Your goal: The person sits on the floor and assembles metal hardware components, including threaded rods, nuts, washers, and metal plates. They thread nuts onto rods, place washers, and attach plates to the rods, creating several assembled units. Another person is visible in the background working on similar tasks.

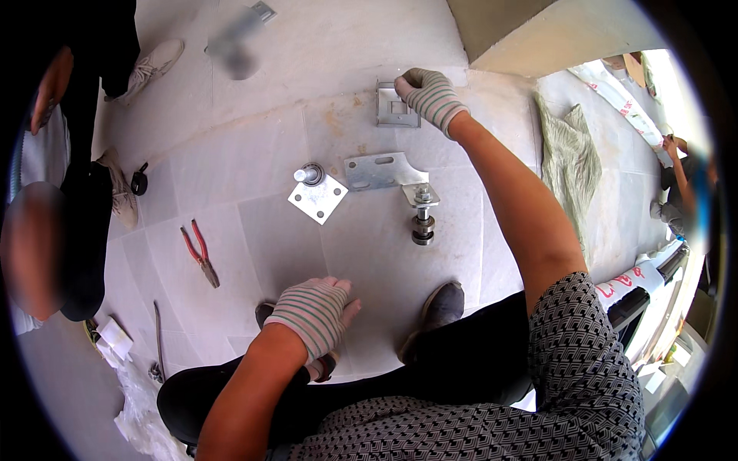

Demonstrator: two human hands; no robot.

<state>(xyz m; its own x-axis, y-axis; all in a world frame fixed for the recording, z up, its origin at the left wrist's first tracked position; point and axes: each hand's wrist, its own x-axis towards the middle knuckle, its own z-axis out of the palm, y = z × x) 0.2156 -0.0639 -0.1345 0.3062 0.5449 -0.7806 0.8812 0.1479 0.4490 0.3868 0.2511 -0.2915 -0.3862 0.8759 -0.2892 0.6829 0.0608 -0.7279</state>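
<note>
The square metal plate (395,108) lay flat on the pale tiled floor (254,154) toward its far edge, and my right hand (427,94) — gloved in striped knit — pinched the plate's upper right corner between its fingertips. My left hand (317,311), gloved alike, rested palm down and flat on the floor near its close edge, holding nothing, just beside my two dark shoes (440,307). Between the hands lay an angled bracket with a roller (393,181) and, to its left, a diamond-turned plate bearing a short pin (317,194). Red-handled pliers (201,253) lay further left — well apart from both hands. Another person's legs and pale shoes (151,67) stood along the floor's left edge.
</note>
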